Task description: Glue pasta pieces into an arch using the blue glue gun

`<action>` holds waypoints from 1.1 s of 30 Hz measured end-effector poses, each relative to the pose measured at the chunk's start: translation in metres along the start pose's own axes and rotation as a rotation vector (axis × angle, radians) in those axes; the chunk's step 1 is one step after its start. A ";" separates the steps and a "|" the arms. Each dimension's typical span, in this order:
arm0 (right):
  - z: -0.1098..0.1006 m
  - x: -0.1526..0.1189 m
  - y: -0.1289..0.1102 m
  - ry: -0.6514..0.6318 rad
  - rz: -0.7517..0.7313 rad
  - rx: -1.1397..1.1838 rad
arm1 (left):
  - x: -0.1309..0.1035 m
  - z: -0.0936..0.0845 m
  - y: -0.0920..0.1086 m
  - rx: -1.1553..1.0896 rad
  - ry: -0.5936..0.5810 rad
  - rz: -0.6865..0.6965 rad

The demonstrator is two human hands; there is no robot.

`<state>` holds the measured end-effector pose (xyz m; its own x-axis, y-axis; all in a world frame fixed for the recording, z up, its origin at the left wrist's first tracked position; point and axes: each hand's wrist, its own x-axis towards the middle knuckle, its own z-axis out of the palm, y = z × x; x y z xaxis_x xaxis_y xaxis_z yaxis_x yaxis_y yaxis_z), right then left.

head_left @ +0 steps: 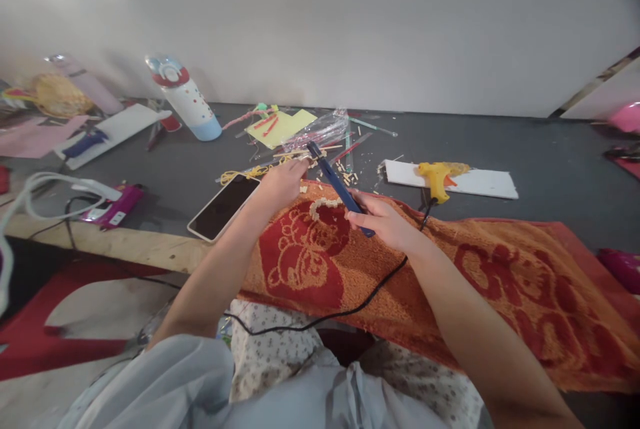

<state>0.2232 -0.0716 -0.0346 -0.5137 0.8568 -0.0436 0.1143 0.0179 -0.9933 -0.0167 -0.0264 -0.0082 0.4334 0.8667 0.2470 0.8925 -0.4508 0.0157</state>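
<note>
My right hand (383, 219) grips a long, narrow dark blue tool (337, 184), whose exact kind I cannot make out. It slants up and to the left over the towel, its tip near the fingers of my left hand (284, 182). Those fingers are pinched together beside thin pale sticks (295, 152); whatever they hold is too small to name. Below the tool, a curved row of small pale pieces (324, 205) lies on the orange and red towel (385, 282). More cut bits (345, 172) are scattered behind it.
A phone (224, 208) lies left of my left hand. On the right, a yellow glue gun (437, 179) rests on a white board (485, 182), its black cable crossing the towel. Further back are a bottle (187, 101), yellow paper (280, 126) and clear plastic wrap (320, 130). A purple power strip (117, 206) sits left.
</note>
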 end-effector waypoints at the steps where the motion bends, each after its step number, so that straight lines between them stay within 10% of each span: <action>1: -0.001 0.000 0.000 -0.001 -0.002 -0.008 | 0.000 0.000 -0.001 0.001 0.001 0.006; 22: -0.005 0.003 0.003 0.048 -0.046 -0.275 | 0.005 0.001 -0.008 0.052 -0.140 -0.055; 33: -0.004 0.000 0.003 0.261 -0.087 -1.038 | 0.001 0.011 -0.021 -0.199 0.353 -0.215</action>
<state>0.2275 -0.0695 -0.0371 -0.3717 0.9128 0.1690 0.8159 0.4081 -0.4096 -0.0336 -0.0132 -0.0190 0.1411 0.8346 0.5325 0.9012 -0.3309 0.2799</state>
